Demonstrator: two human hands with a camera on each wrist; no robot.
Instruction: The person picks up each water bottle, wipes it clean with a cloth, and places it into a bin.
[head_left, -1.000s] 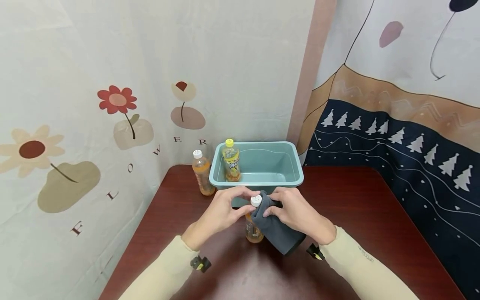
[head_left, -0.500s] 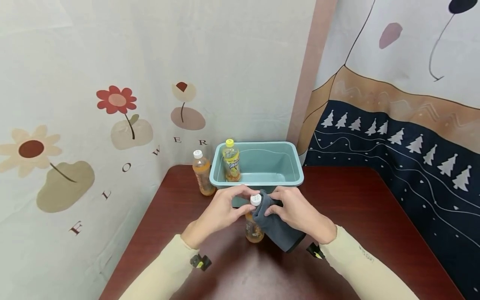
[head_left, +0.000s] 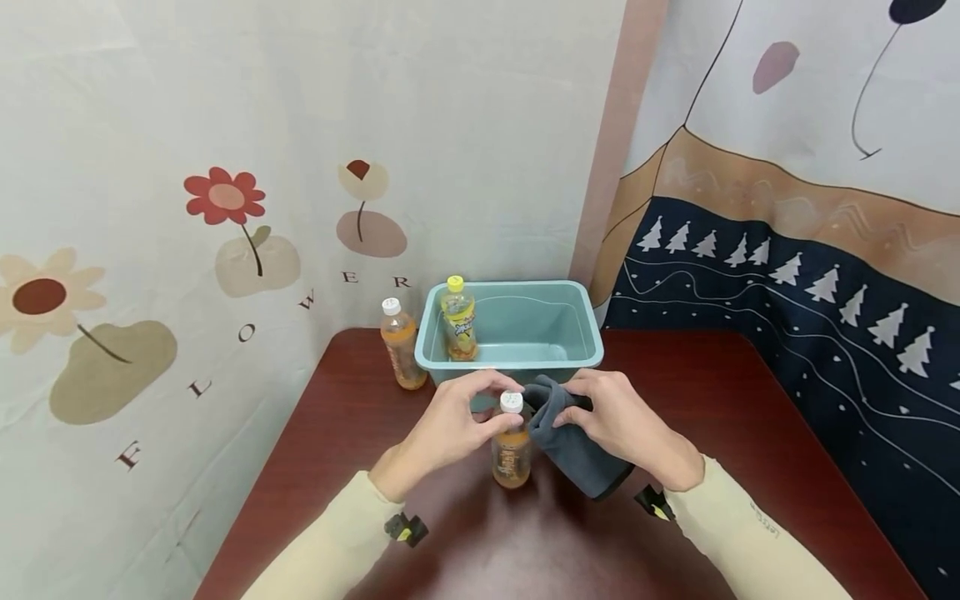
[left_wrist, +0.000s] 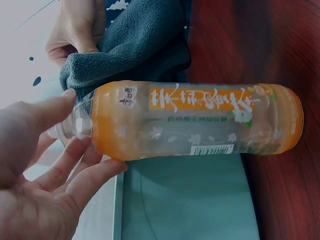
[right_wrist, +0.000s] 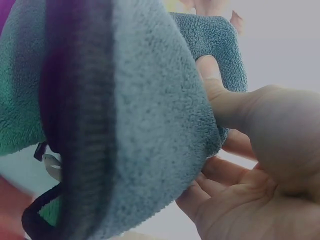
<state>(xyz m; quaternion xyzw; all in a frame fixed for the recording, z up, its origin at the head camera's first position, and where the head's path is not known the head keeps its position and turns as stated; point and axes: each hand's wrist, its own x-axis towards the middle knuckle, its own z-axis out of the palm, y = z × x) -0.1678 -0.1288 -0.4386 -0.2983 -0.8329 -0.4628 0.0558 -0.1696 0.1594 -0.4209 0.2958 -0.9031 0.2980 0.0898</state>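
1 bottle [head_left: 512,458] upright on surface [head_left: 465,550], in front of tub [head_left: 532,321]. Left grip [head_left: 453,421] pinches bottle neck; right grip [head_left: 626,417] grasps cloth [head_left: 585,457]. Judged step: wiping. Next move requires steady neck, cloth against bottle.

Beyond the left hand [head_left: 446,421] and right hand [head_left: 628,417], a pale teal rectangular plastic tub [head_left: 525,323] sits on the dark red-brown surface [head_left: 675,375], with a yellow-capped, yellow-labelled clear bottle [head_left: 461,325] inside. Past the left hand, just outside the tub, stands an orange-banded clear bottle with a white cap [head_left: 399,343]. Farther behind hangs pale fabric printed with flowers [head_left: 480,167] (lettered FLOWER); right of the right hand, navy fabric with white trees [head_left: 750,287].
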